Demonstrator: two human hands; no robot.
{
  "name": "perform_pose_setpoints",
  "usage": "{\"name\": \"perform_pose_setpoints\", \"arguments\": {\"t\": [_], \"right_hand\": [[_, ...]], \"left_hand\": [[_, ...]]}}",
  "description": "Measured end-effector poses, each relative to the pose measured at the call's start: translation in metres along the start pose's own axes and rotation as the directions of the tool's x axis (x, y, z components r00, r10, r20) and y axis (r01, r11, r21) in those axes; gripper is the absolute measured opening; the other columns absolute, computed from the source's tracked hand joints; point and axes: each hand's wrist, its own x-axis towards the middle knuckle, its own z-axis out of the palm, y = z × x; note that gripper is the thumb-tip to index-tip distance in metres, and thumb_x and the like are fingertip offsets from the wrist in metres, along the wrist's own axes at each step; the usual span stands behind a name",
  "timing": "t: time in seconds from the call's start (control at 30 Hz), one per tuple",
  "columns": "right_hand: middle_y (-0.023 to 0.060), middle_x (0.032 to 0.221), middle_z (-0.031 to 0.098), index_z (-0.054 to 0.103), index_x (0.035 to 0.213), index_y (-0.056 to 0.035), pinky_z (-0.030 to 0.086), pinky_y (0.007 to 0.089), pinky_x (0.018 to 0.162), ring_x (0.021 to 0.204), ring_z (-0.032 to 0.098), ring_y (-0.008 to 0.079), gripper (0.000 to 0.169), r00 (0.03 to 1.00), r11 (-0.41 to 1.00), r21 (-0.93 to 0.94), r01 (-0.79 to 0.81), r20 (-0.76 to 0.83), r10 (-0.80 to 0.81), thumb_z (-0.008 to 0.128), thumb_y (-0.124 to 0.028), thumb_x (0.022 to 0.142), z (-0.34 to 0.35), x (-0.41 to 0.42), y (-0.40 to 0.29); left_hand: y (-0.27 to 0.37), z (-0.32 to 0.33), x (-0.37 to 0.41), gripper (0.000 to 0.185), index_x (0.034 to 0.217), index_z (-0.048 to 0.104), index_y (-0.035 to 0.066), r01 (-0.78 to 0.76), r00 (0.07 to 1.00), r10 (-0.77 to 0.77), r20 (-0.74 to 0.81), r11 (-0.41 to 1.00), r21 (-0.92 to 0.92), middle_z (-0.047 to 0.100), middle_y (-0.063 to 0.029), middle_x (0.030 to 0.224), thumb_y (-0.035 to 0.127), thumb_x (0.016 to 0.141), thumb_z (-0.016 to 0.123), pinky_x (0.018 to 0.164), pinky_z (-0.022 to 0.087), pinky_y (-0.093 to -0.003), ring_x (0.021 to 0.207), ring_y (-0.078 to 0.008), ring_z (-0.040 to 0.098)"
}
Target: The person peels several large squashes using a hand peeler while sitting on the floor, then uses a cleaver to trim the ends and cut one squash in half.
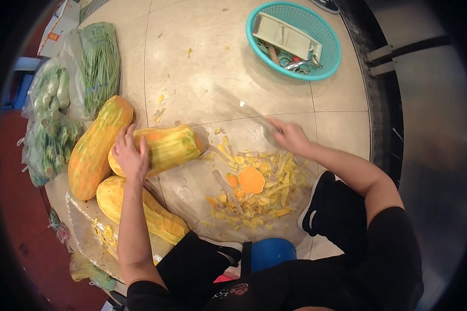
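Observation:
My left hand lies over the rounded end of a peeled yellow squash, its thumb and fingers spread around it. This squash lies between two others: a long peeled squash to the left and another peeled squash nearer me, partly behind my left forearm. My right hand grips a knife by the handle; the blade is motion-blurred and points up and left, above the floor. Below the knife is a heap of yellow peelings with a round orange squash slice on it.
A turquoise plastic basket at the far right holds a white grater and other tools. Bagged long green beans and bagged leafy vegetables lie at left. A metal cabinet stands along the right. A blue object sits between my feet.

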Motion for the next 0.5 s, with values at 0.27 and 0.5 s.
{"name": "perform_pose_setpoints", "arguments": {"t": [0.27, 0.5], "right_hand": [[0.0222, 0.1, 0.066, 0.048, 0.13, -0.0081, 0.047, 0.0502, 0.085, 0.099, 0.062, 0.039, 0.046, 0.772, 0.93, 0.129, -0.344, -0.525, 0.358, 0.051, -0.02, 0.086, -0.002, 0.28, -0.078], [0.0168, 0.115, 0.063, 0.06, 0.122, -0.0144, 0.048, 0.041, 0.091, 0.109, 0.059, 0.0322, 0.037, 0.78, 0.875, -0.03, -0.483, -0.468, 0.415, 0.049, -0.018, 0.087, -0.032, 0.35, -0.072]], "left_hand": [[-0.019, 0.032, -0.006, 0.035, 0.113, 0.062, 0.013, 0.034, 0.999, -0.035, 0.04, 0.999, 0.041, 0.058, -0.0051, 0.123, 0.032, 0.084, 0.058, 0.102, 0.028, -0.0488, 0.123, -0.0257, 0.046], [-0.026, 0.024, -0.002, 0.034, 0.11, 0.063, 0.013, 0.058, 0.998, -0.058, 0.038, 0.998, -0.008, 0.058, -0.006, 0.121, 0.03, 0.081, 0.061, 0.102, 0.028, -0.0513, 0.12, -0.0268, 0.048]]}}
